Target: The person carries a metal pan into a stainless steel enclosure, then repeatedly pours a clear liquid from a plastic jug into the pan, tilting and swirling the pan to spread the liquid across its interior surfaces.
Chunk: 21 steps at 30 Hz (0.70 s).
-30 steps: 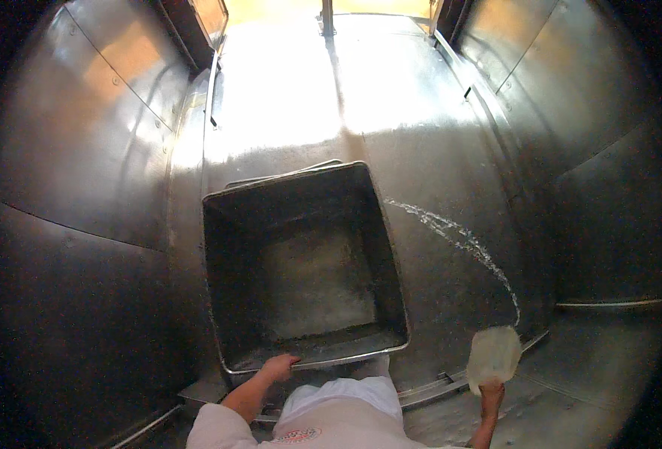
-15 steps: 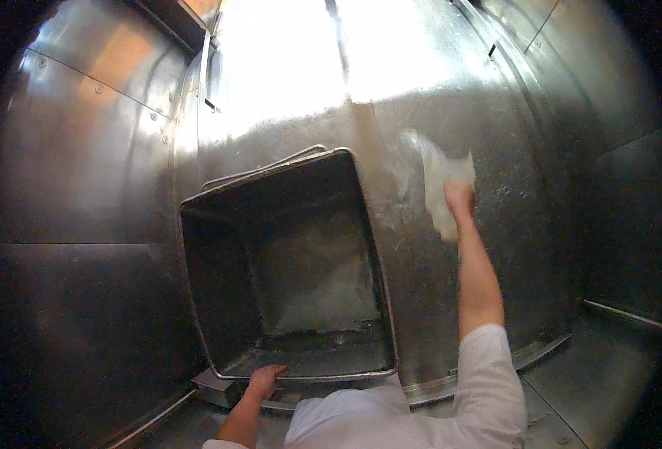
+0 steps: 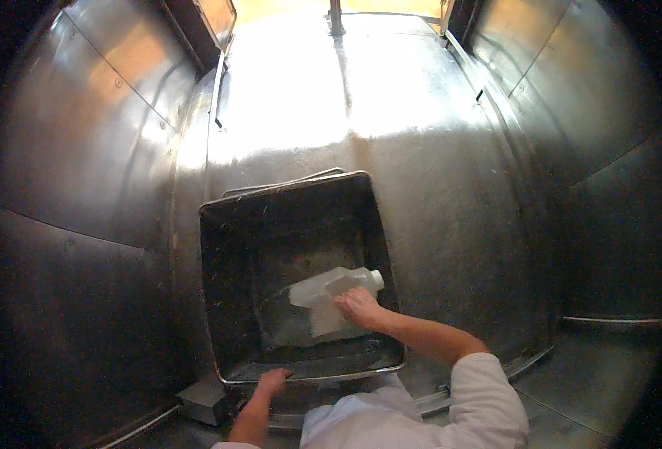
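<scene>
A deep, square dark metal tub (image 3: 209, 299) stands in front of me, a pale wet-looking patch on its bottom. My left hand (image 3: 275, 380) grips the middle of the tub's near rim, its fingertips over the edge. Over the tub's right half, my right hand (image 3: 358, 307) is closed round a translucent white plastic jug (image 3: 312, 290). The jug lies tilted on its side, its white neck end pointing right and its broad end left. My fingers hide part of its handle. Pale streaks, perhaps drops, show inside the tub's left side.
The tub rests on a broad metal surface (image 3: 458, 247), which glares brightly at the far end. Metal wall panels (image 3: 76, 172) rise on both sides. Rails (image 3: 217, 93) run along the far left and far right. A small metal box (image 3: 203, 402) sits near the tub's front left.
My right hand has swung left with the jug, from above the metal surface at right to over the tub. My left hand stays on the rim. The view has shifted slightly.
</scene>
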Tool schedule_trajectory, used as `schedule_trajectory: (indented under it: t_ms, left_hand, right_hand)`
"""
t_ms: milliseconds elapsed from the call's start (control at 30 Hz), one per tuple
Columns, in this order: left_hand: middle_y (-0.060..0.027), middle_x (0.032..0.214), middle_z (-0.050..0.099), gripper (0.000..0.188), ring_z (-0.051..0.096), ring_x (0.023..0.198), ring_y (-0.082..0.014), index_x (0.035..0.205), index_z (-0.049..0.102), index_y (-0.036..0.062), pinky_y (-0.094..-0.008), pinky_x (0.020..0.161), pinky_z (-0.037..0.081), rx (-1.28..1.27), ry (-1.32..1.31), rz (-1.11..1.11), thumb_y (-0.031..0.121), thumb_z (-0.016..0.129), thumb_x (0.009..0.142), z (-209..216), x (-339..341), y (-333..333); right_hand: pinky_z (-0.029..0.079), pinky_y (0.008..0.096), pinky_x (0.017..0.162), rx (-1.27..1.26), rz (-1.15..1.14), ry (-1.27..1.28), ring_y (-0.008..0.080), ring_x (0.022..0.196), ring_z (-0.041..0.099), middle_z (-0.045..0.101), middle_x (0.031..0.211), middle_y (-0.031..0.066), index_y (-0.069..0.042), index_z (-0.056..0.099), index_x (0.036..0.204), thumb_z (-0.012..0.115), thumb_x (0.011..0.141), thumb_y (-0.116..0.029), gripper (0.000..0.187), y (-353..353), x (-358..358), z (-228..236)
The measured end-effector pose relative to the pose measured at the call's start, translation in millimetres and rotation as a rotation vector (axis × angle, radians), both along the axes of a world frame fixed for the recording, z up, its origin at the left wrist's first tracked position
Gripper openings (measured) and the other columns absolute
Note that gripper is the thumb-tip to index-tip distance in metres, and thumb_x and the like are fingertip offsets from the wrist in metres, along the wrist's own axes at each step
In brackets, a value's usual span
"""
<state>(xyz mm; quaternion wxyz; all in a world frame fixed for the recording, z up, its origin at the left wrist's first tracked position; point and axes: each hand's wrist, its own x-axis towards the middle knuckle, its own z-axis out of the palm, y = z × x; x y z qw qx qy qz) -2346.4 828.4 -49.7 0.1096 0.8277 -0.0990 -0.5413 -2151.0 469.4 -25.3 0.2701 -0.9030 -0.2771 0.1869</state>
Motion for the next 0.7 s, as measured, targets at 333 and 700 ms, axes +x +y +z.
schedule_trajectory:
  t_ms: [333, 700]
  left_hand:
    - [-0.0071, 0.107, 0.065, 0.034, 0.060, 0.104, -0.0285, 0.110, 0.067, 0.0186, -0.0429, 0.087, 0.050, -0.142, -0.193, 0.080, 0.009, 0.053, 0.081, -13.8, 6.4, -1.6]
    - [-0.0093, 0.105, 0.067, 0.032, 0.064, 0.098, -0.0302, 0.108, 0.068, 0.0198, -0.0432, 0.083, 0.051, -0.142, -0.227, 0.057, 0.012, 0.055, 0.080, 27.8, -7.0, 6.8]
  right_hand:
    - [0.048, 0.0408, 0.076, -0.456, -0.098, 0.348, 0.0302, 0.086, 0.064, 0.066, 0.095, 0.0154, -0.002, 0.060, 0.097, 0.071, 0.071, -0.019, 0.033, 62.9, -122.1, -287.2]
    - [0.042, 0.0332, 0.096, 0.868, -0.981, 1.063, 0.0203, 0.108, 0.057, 0.063, 0.116, 0.0066, -0.001, 0.055, 0.122, 0.073, 0.073, -0.006, 0.053, 78.0, -146.6, -66.4]
